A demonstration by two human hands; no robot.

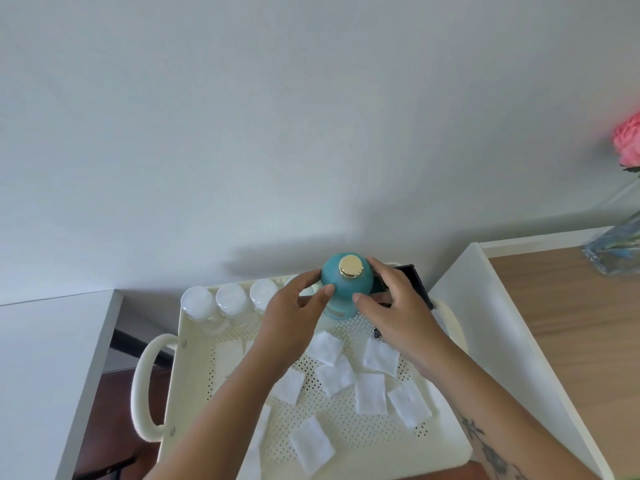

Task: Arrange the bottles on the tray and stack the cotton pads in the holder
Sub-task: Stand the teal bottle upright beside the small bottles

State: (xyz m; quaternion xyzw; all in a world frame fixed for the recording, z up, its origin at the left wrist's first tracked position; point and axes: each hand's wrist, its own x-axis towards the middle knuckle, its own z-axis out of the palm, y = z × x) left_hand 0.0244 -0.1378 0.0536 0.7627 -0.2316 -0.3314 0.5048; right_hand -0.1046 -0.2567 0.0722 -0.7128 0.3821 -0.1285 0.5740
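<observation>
A teal bottle (343, 289) with a gold cap stands upright at the back of the cream perforated tray (194, 393). My left hand (294, 317) grips its left side and my right hand (394, 313) its right side. Three clear bottles (230, 303) with white caps stand in a row along the tray's back left edge. Several white square cotton pads (336, 375) lie scattered over the tray floor. A black holder (414, 278) sits at the tray's back right corner, mostly hidden behind my right hand.
The tray has a looped handle (143, 386) on its left side. A white shelf panel (512, 341) rises to the right, with a wooden surface (571, 323) beyond it. A glass vase (616, 247) with a pink flower (628, 143) stands far right. A white wall fills the background.
</observation>
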